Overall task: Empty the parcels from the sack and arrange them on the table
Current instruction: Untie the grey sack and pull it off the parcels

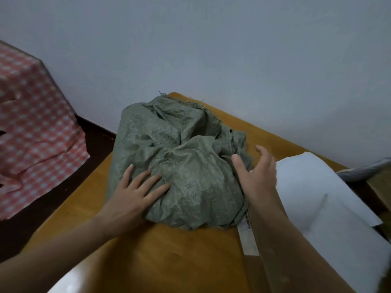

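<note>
A: Sack point(179, 166) sits bulging on the table point(169, 261), parcels hidden inside. Left hand point(135, 193) flat on it, fingers spread; right hand point(257, 172) open beside its folds, holding nothing.

B: Risk? Sack overhangs the left edge; tipping could spill parcels off.

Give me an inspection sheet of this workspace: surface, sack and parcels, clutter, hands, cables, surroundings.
Surface: wooden table, glossy, with the sack on its far part.
Job's things: green woven sack, bulging and crumpled; white parcel lying to its right.
Clutter: brown cardboard piece beside the right forearm; grey item at far right, unclear what.
Hands: left hand flat on the sack, fingers straight; right hand open at the sack's right side.
Cables: nothing seen.
Surroundings: pale wall; red checked cloth draped at left.
</note>
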